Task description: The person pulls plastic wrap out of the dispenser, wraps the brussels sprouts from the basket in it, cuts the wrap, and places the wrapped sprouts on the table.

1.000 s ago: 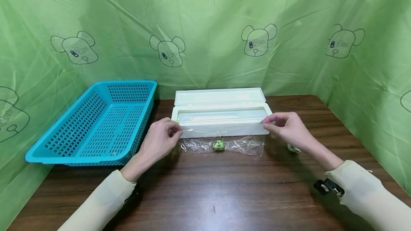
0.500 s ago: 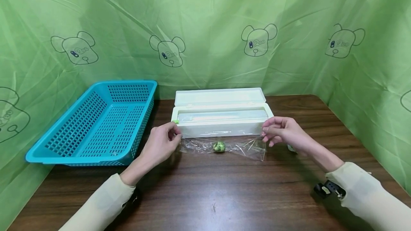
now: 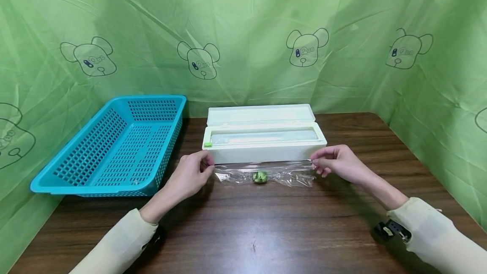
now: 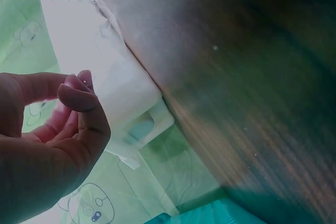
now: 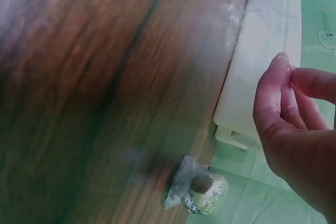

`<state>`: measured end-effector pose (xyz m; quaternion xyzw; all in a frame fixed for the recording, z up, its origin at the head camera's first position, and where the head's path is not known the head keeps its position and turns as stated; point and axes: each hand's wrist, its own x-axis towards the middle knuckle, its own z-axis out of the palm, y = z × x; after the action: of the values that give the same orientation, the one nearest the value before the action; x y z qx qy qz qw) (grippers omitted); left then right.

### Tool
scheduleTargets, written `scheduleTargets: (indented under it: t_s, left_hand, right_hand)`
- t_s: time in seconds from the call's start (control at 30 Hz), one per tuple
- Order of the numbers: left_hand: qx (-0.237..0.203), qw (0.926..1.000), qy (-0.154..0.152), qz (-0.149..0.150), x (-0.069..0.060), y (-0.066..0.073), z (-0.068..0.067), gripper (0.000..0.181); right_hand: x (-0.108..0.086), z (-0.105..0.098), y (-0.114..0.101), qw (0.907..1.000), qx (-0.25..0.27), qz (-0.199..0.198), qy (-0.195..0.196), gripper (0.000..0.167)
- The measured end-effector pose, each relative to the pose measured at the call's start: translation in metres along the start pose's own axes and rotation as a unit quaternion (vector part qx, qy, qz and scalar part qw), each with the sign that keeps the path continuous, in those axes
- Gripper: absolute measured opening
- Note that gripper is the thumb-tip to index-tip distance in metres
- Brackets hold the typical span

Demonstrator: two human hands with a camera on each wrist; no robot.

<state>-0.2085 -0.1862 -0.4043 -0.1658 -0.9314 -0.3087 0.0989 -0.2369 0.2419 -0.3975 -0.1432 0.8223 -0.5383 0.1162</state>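
Note:
A small leafy green vegetable like a Brussels sprout [image 3: 260,177] lies on the brown table amid a strip of clear cling film [image 3: 291,177]. My left hand [image 3: 190,173] pinches the film's left far corner between thumb and index finger, while my right hand [image 3: 340,164] pinches its right far corner. Between the hands, the film's far edge stretches along the front of a white cling film dispenser box [image 3: 266,154]. Its lid is up, with the roll [image 3: 262,137] inside. A green slider [image 3: 207,144] sits at the left end of the cutter rail.
A blue perforated plastic basket [image 3: 39,186] stands on the left. Near the box's right end, the right wrist view shows a film-wrapped green vegetable [image 5: 212,192], hidden in the head view. A green curtain [image 3: 251,20] surrounds the table's back and sides.
Both hands have come down and toward me, bringing the film's far edge from the cutter rail to below the box's front. The vegetable has shifted slightly nearer.

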Motion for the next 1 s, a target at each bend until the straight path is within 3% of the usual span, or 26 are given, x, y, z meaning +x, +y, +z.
scheduleTargets:
  t_s: [0.63, 1.0]
  left_hand:
    - [0.015, 0.9973, -0.071, 0.001, -0.003, 0.003, 0.003, 0.013]
    - [0.051, 0.9919, -0.116, -0.010, -0.004, 0.003, 0.006, 0.014]
  right_hand:
    - [-0.006, 0.005, 0.007, 0.9947, -0.101, 0.011, -0.011, 0.015]
    - [-0.012, 0.011, 0.007, 0.9899, -0.132, 0.004, -0.050, 0.016]
